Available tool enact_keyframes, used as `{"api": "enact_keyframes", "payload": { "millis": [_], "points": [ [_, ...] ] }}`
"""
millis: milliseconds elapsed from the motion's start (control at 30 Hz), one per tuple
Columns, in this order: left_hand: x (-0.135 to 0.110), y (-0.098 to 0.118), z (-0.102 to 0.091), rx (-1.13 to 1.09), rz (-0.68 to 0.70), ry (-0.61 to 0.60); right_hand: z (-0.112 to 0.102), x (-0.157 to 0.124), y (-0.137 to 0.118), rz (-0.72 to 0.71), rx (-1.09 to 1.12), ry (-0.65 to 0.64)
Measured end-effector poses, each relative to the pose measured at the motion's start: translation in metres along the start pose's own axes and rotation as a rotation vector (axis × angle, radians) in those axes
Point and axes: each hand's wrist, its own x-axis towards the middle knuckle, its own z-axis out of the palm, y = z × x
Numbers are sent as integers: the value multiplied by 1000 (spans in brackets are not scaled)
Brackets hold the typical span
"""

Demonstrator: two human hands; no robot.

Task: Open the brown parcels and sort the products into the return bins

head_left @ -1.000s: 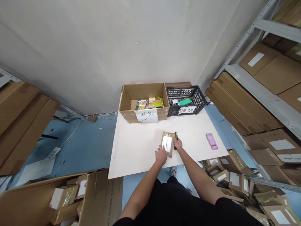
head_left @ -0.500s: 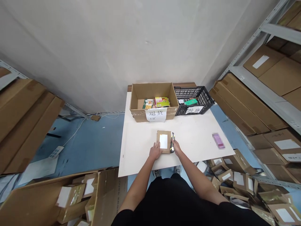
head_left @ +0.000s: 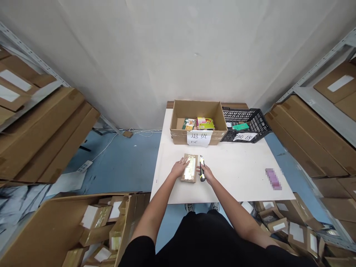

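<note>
A small cardboard box (head_left: pixel 190 170) lies on the white table (head_left: pixel 233 170), its upper face crossed by shiny clear tape. My left hand (head_left: pixel 179 167) grips the box at its left side, fingers reaching over the top edge. Just right of the box, my right hand (head_left: pixel 206 173) is closed around a black and yellow utility knife (head_left: pixel 202 167), whose front end points away from me. The knife and the box are apart. Whether the blade is out is too small to tell.
Behind stand an open carton (head_left: pixel 178 138) with colourful packets and a black plastic crate (head_left: pixel 257 128); both bear handwritten signs. A blurred purple item (head_left: pixel 273 178) lies at right. A large carton (head_left: pixel 122 237) of parcels stands at lower left, more parcels (head_left: pixel 294 230) at lower right. Shelves flank both sides.
The small box has been turned over: its white label faced up before, now its taped side does. The knife has come away from the box's right edge. My view has shifted left.
</note>
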Motion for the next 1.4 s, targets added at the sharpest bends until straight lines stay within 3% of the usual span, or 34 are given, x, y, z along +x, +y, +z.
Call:
{"api": "enact_keyframes", "payload": {
  "millis": [67, 167, 267, 367, 467, 567, 700, 867, 1033, 1167, 1233, 1333, 1400],
  "points": [
    [9, -11, -2, 39, 43, -46, -1, -3, -6, 16, -42, 10],
    [20, -9, 16, 62, 88, -28, -11, -6, -14, 10, -229, 34],
    [30, 21, 47, 79, 89, 52, -21, -5, -22, -81, -505, 44],
    [41, 60, 70, 70, -35, 93, -25, 0, -32, -178, -855, 55],
    [48, 78, 74, 56, -103, 82, -18, 11, -42, -208, -1106, 12],
    [49, 77, 68, 40, -102, 72, -7, 23, -48, -208, -1234, -53],
    [47, 73, 63, 25, -96, 65, 4, 29, -48, -188, -1341, -88],
    [45, 76, 59, 20, -100, 68, -3, 12, -40, -123, -1399, -102],
    [47, 77, 56, 15, -117, 64, -28, -17, -39, -30, -1442, -159],
    [48, 84, 58, 15, -117, 84, -53, -42, -53, 163, -1427, -294],
    [48, 93, 60, 26, -105, 100, -63, -54, -63, 194, -1462, -335],
    [49, 111, 67, 29, -122, 157, -82, -70, -73, 216, -1500, -321],
    [51, 127, 73, 10, -150, 213, -100, -80, -73, 229, -1411, -246]
  ]
}}
